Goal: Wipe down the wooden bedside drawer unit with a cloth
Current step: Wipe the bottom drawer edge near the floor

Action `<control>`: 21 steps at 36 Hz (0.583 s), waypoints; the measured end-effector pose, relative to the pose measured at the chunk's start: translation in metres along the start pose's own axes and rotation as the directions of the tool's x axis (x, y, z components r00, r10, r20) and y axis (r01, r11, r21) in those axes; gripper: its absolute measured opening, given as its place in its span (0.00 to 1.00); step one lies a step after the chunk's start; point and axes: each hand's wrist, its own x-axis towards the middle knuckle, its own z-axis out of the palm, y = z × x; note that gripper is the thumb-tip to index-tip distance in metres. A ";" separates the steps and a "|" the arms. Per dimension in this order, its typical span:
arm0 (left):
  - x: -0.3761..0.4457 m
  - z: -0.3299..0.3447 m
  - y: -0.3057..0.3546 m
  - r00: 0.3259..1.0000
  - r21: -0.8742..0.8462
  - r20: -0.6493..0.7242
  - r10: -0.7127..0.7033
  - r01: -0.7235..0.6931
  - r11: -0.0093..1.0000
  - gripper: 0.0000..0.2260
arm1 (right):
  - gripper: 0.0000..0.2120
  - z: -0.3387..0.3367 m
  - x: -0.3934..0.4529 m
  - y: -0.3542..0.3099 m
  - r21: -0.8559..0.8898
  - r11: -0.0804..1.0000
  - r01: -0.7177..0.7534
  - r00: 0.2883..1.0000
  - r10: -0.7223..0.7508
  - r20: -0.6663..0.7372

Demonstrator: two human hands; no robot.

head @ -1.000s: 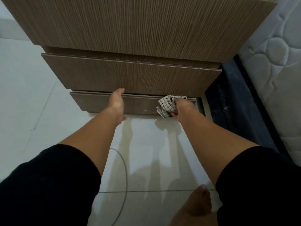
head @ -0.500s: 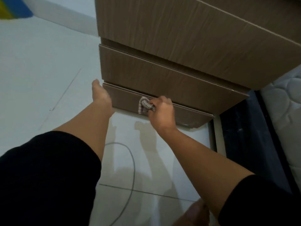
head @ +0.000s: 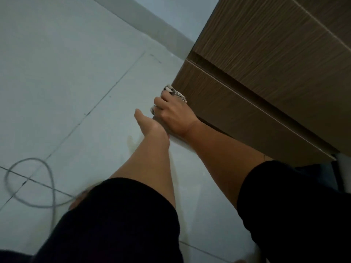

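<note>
At bottom corner of brown wood-grain drawer unit (head: 266,76), our right hand (head: 173,114) grip bunches checked cloth (head: 175,93); left hand (head: 147,125) flat, empty beside. We judge upper fronts remain.

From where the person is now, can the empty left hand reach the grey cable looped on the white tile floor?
Probably yes. The left hand hangs open above bare floor, and nothing lies between it and the grey cable, further to its left.

Pale tiled floor (head: 57,63), grey cable (head: 28,186) looped.
</note>
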 end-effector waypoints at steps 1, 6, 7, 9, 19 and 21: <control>0.004 0.001 -0.001 1.000 -0.047 0.014 0.003 -0.002 0.999 0.30 | 0.07 0.004 -0.001 0.001 -0.007 1.000 0.021 1.000 -0.021 0.010; 0.014 0.007 -0.002 0.997 -0.089 0.059 0.045 -0.039 0.995 0.32 | 0.09 0.009 -0.007 0.007 -0.103 0.989 0.105 0.994 -0.100 0.050; 0.015 0.008 -0.003 0.996 -0.069 0.070 0.053 -0.049 0.996 0.32 | 0.08 0.010 -0.007 0.008 -0.129 0.985 0.113 0.993 -0.106 0.059; 0.015 0.008 -0.003 0.993 -0.032 0.097 0.069 -0.066 0.997 0.32 | 0.07 0.013 -0.010 0.009 -0.165 0.978 0.126 0.990 -0.113 0.089; 0.015 0.002 0.007 0.972 0.267 0.231 0.029 -0.092 0.959 0.35 | 0.16 0.017 -0.051 0.013 -0.105 0.994 0.034 0.998 -0.027 0.065; 0.015 0.005 0.007 0.966 0.294 0.258 0.018 -0.096 0.951 0.35 | 0.20 0.015 -0.062 0.013 -0.095 0.996 0.002 0.996 0.007 0.089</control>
